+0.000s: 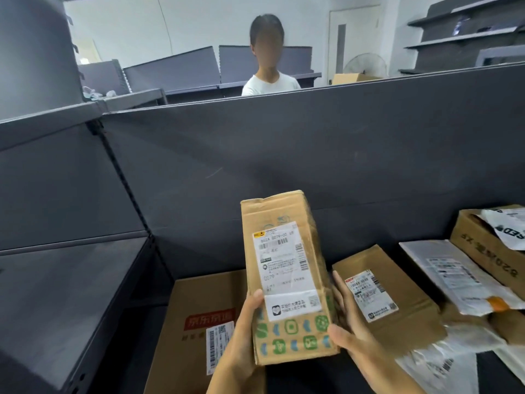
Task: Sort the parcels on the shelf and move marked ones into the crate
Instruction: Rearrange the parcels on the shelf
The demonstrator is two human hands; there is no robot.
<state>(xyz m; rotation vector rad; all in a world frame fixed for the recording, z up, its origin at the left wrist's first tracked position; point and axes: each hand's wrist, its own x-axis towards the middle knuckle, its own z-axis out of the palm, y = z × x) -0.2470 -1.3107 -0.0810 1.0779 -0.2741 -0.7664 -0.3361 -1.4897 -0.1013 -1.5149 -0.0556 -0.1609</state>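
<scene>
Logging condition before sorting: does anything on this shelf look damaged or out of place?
The tall box, gripped by the left hand and right hand, has a crumpled, dented top edge. At the right, a grey mailer lies at a slant. Nothing looks spilled.

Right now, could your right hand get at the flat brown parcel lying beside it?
Probably yes: the flat brown parcel lies beside the right hand with nothing between, though that hand helps hold the tall box.

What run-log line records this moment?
stage: sorting | held: tall box | left hand: gripping | right hand: gripping | label: visible
</scene>
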